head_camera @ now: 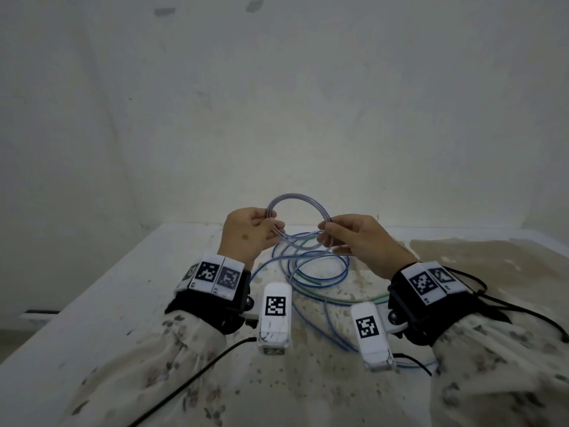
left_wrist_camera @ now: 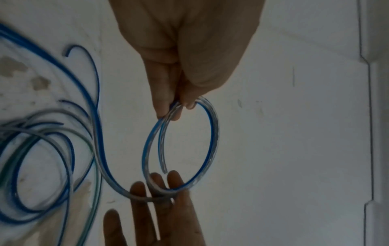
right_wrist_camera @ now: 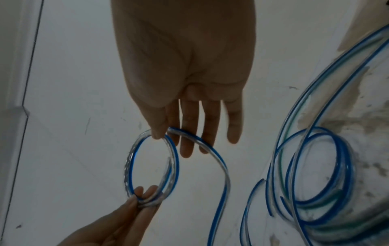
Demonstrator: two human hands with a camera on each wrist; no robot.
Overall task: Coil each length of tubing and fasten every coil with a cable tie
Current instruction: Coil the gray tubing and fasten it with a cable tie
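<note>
A clear tube with a blue stripe is bent into a small upright loop (head_camera: 298,201) above the table. My left hand (head_camera: 275,224) pinches the loop's left side, where the tube overlaps itself (left_wrist_camera: 174,108). On the opposite side my right hand (head_camera: 323,233) pinches it between thumb and forefinger (right_wrist_camera: 159,134), its other fingers straight. The tube's short free end (left_wrist_camera: 163,159) curves inside the loop (right_wrist_camera: 131,166). Its long tail (right_wrist_camera: 221,183) drops to a loose tangle of blue-striped and green-striped tubing (head_camera: 317,269) on the table between my forearms.
The white table (head_camera: 129,303) is stained brown on its right half and near me. A pale wall rises just past its far edge (head_camera: 462,234). Black cables (head_camera: 197,374) trail from my wrist units over the near table.
</note>
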